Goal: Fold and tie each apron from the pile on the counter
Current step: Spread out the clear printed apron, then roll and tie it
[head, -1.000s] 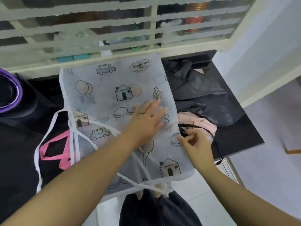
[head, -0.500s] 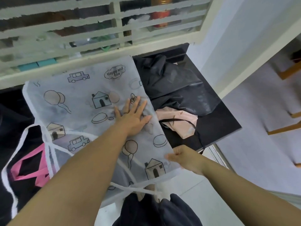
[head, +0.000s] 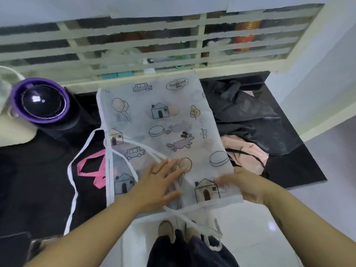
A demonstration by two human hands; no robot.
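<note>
A white see-through apron point(head: 163, 120) printed with houses, cars and balloons lies spread on the black counter point(head: 300, 170), its near edge hanging over the front. My left hand point(head: 161, 182) presses flat on its lower middle, fingers spread. My right hand point(head: 244, 185) pinches the apron's near right corner beside a printed house. White ties point(head: 77, 182) trail off the left side and dangle over the front edge. To the right lies the pile: a crumpled black apron point(head: 246, 116) and a peach one point(head: 248, 151) with a black strap.
A purple-rimmed black container point(head: 41, 102) stands at the back left. A pink strap point(head: 90, 170) lies left of the apron. A barred window point(head: 154, 45) runs behind the counter. The counter ends at the right; tiled floor and my feet point(head: 179, 232) are below.
My left hand has slid from the apron's middle toward its near edge. My right hand moved from the apron's right edge down to its near right corner and gripped it.
</note>
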